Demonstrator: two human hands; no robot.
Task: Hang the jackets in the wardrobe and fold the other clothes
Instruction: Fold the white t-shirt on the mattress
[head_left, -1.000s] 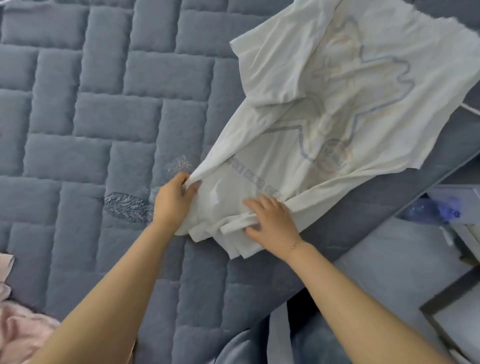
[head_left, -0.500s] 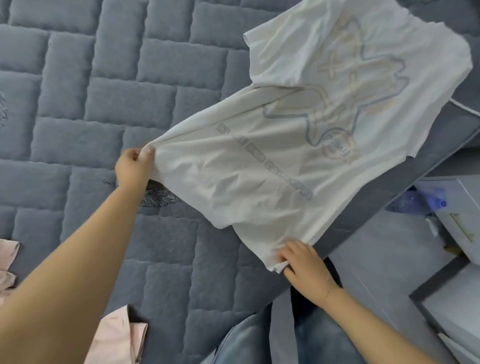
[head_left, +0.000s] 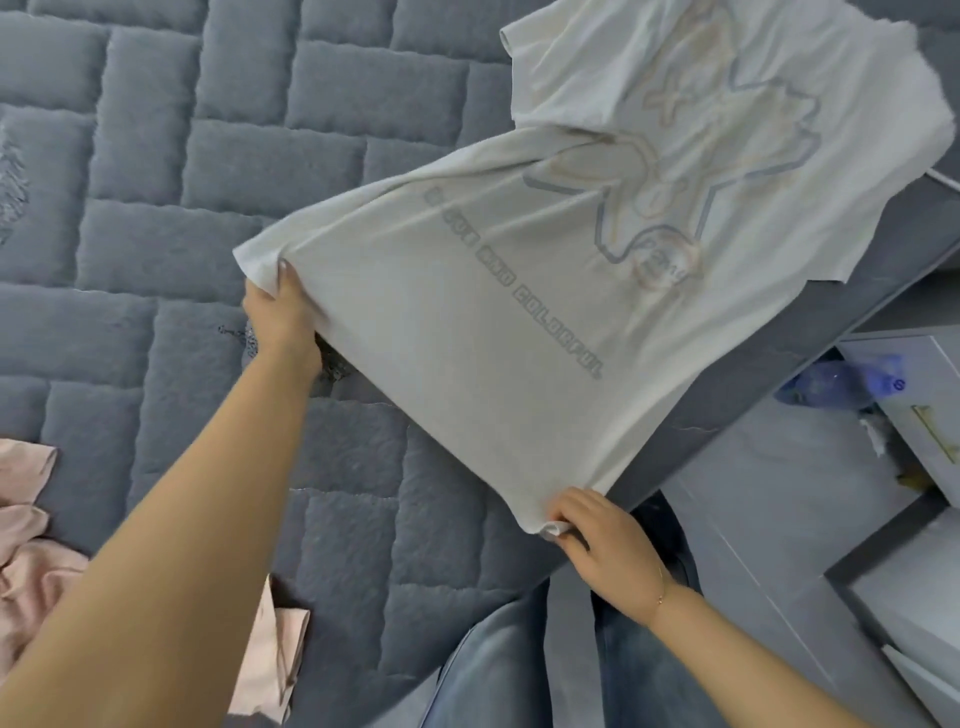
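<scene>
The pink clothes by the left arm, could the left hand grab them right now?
Probably not yet: the left hand is busy gripping the white T-shirt corner. The pink clothes lie uncovered nearby.

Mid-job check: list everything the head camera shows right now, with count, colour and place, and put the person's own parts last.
T-shirt: one, white with a faint printed figure and lettering, stretched above the bed.
Bed cover: one, grey-blue, quilted, fills the left and centre.
Pink garments: crumpled pile at the left edge, another piece at the bottom; count unclear.
Cabinet: one, pale, right edge.
Blue bag-like object: one, beside the cabinet; unclear what it is.
Floor: grey, right.
Jeans: blue, worn, bottom centre.
Left hand: grips one hem corner.
Right hand: pinches the other corner.
</scene>
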